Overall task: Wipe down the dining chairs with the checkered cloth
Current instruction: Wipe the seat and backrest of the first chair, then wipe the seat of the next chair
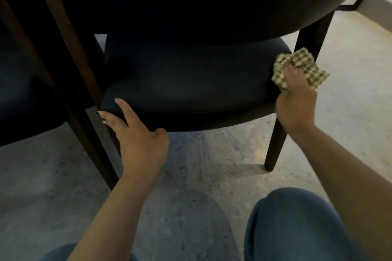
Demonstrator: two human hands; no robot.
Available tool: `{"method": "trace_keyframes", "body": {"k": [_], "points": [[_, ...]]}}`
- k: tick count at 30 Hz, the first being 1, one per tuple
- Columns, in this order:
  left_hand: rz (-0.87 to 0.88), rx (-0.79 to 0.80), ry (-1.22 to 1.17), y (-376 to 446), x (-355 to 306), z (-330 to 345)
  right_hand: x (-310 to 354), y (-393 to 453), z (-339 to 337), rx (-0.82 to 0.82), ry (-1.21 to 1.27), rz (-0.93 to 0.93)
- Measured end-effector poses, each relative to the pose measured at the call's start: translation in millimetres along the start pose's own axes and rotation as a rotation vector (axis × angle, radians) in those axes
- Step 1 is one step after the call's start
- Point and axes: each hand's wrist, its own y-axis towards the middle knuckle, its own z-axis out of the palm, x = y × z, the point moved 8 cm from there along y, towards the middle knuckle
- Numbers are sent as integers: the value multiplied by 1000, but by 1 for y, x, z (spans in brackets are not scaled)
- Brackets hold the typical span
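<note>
far left: second dining chair (25, 99), dark seat and brown wooden frame, mostly cut off by the edge, standing just beside the one being worked on. judged next in line or already done; cannot tell which.

then the left hand (135, 133), at the front left corner of the near dining chair (180, 82). fingers released and mostly straight, two of them spread out and touching the seat's front edge, thumb tucked near the underside of the rim, gripping nothing. probably placed there to brace the chair and steady a crouched body while the other hand works.

centre: dark padded seat, low and wide, with the curved backrest looming above and shading it. dark wooden legs (275, 144) below, on a pale speckled floor (191, 176). blue-jeaned knees (297, 224) at the bottom, fitting a kneel or squat to reach seat height.

right: right hand (294, 104) clenched around the checkered cloth (301, 68), green and cream, bunched into a wad with corners sticking out. cloth held up at the seat's right edge, close by the rear right post, touching or nearly touching the cushion side; exact contact hard to tell. bunched grip likely chosen to give a firm pad for rubbing edges and frame.

far right: a step or ledge with a dark trim in the background.

no brand, label or readable writing anywhere on chairs, cloth or clothing.
</note>
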Motion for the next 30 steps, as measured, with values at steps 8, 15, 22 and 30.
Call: {"method": "trace_keyframes", "body": {"k": [8, 15, 22, 30], "points": [[-105, 63, -21, 3, -13, -3, 66, -48, 7, 311, 398, -103], [254, 181, -376, -40, -73, -40, 139, -57, -43, 493, 683, -214], [598, 237, -563, -82, -174, -114, 208, -47, -142, 457, 812, -440], [1078, 32, -416, -107, -309, -201, 229, 10, -297, -102, 655, -609]]}}
